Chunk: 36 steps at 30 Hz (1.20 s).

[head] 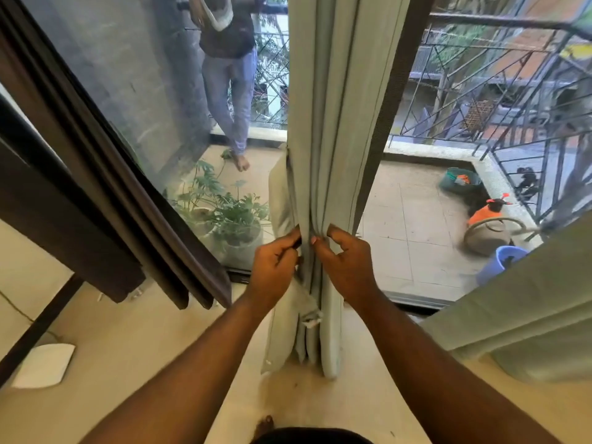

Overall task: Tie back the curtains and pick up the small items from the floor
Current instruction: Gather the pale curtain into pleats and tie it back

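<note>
Both hands pinching the gathered pale curtain [323, 129], left hand [278, 267] beside right hand [344, 267], white paper [45, 365] on floor

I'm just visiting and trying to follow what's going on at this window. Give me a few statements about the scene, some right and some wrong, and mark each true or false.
1. Both hands are on the pale green curtain. True: the left hand and the right hand pinch its gathered folds.
2. The curtain is already tied back with a band. False: no tie shows around it; the hands alone bunch it.
3. A white flat item lies on the floor at the left. True.
4. The potted plant stands indoors beside the person's foot. False: it stands outside, behind the glass.
5. A blue bucket stands on the balcony at the right. True.
</note>
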Tool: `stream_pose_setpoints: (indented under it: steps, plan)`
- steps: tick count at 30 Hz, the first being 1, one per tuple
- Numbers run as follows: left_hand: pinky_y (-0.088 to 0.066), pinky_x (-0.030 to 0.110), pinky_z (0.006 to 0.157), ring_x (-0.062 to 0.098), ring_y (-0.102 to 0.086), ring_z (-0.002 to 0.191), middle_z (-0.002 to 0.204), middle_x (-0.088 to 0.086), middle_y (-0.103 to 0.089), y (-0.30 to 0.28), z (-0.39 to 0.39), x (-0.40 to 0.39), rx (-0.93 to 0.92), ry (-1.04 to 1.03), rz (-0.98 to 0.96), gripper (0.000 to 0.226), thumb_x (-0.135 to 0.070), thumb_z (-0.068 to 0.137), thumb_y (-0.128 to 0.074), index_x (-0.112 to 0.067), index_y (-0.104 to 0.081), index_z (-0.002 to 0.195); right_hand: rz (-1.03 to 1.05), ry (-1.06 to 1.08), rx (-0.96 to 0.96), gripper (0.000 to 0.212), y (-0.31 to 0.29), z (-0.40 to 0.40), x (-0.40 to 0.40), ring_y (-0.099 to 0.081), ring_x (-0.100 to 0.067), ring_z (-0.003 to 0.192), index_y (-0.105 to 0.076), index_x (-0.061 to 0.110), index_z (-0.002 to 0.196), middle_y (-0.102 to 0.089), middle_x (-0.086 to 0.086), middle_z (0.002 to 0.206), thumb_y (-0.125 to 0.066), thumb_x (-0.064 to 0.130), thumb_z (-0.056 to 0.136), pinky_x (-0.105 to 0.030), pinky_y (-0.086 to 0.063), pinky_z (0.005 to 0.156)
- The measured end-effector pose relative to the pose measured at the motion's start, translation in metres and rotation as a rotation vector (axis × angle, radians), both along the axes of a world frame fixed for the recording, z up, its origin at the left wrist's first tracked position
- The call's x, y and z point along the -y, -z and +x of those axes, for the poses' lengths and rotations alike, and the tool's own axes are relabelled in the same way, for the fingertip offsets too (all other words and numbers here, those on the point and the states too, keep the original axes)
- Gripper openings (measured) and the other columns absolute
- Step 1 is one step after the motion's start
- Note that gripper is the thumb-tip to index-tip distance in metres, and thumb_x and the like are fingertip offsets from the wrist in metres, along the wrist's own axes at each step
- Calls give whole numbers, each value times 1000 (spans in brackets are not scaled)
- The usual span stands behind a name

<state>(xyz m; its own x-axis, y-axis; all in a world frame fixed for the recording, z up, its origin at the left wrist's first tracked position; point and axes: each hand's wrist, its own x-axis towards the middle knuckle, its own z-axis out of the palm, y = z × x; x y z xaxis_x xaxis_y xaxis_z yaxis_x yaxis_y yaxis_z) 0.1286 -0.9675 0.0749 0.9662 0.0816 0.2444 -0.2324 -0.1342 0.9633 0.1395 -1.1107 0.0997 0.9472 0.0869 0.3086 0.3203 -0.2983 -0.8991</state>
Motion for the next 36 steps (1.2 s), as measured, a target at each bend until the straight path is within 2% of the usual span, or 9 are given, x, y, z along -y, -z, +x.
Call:
stream_pose_setpoints:
  steps: [3, 9, 13, 18, 21, 26, 29, 31, 36]
  plan:
    - [-50, 63, 89, 40, -66, 99, 101, 30, -68, -9, 5, 2, -116, -17, -91, 41, -16, 83, -51, 11, -66, 111, 78, -112, -133, 44, 1, -1, 0, -56, 10, 107, -53, 20, 128, -60, 13, 120, -69, 23, 86, -13, -47, 93]
    - [-53, 28, 94, 21, -68, 102, 104, 15, -71, -21, 19, -2, -220, 7, -94, 34, 4, 88, -45, 4, -67, 114, 276, -79, -230, 61, -8, 11, -8, -59, -9, 116, -44, 23, 129, -60, -1, 125, -76, 30, 78, -29, -51, 96]
    - [-53, 23, 83, 7, -71, 86, 96, 11, -73, -34, 39, -10, -149, -33, -127, 32, 12, 91, -44, 2, -68, 109, 278, -66, -193, 31, -11, 21, -7, -62, 11, 82, -54, 38, 96, -61, 19, 92, -57, 7, 93, -13, -52, 76]
    - [-46, 40, 103, 22, -56, 125, 132, 6, -62, -35, 80, -24, -93, 109, -130, 58, -31, 84, -67, -12, -53, 136, 414, -106, -432, 25, -21, 61, 0, -67, -15, 93, -69, 17, 91, -70, -4, 95, -58, 7, 71, -28, -55, 84]
    - [-52, 30, 93, 16, -62, 114, 119, -4, -68, -38, 90, -25, -219, 327, -199, 65, -38, 70, -71, -18, -53, 130, 560, -239, -627, 37, -38, 84, 2, -72, -16, 75, -78, 12, 70, -74, -5, 78, -46, -6, 72, -23, -57, 68]
    - [-52, 34, 96, 21, -62, 117, 123, 2, -67, -39, 111, -33, -300, 451, -225, 88, -56, 54, -87, -18, -55, 127, 487, -368, -809, 39, -41, 111, 4, -72, -17, 77, -66, 9, 97, -76, -5, 85, -30, -5, 92, -27, -59, 71]
    - [-51, 39, 99, 23, -63, 116, 122, 4, -68, -42, 122, -35, -292, 475, -175, 93, -60, 48, -88, -16, -59, 125, 429, -318, -862, 21, -30, 122, 10, -72, -21, 88, -64, 6, 106, -75, -10, 95, -50, 10, 92, -32, -58, 80]
    - [-53, 43, 96, 23, -65, 112, 118, 4, -70, -45, 128, -32, -275, 423, -132, 94, -57, 44, -91, -16, -61, 124, 228, -266, -861, 49, -18, 132, 14, -68, -32, 99, -64, 1, 112, -71, -16, 105, -74, 33, 76, -40, -55, 88]
    - [-57, 36, 88, 22, -69, 102, 104, 0, -73, -45, 140, -17, -200, 118, -130, 58, -44, 55, -86, -24, -67, 105, -37, 30, -546, 44, -14, 144, 16, -57, -13, 60, -66, 1, 77, -62, -3, 63, -83, 41, 68, -25, -47, 59]
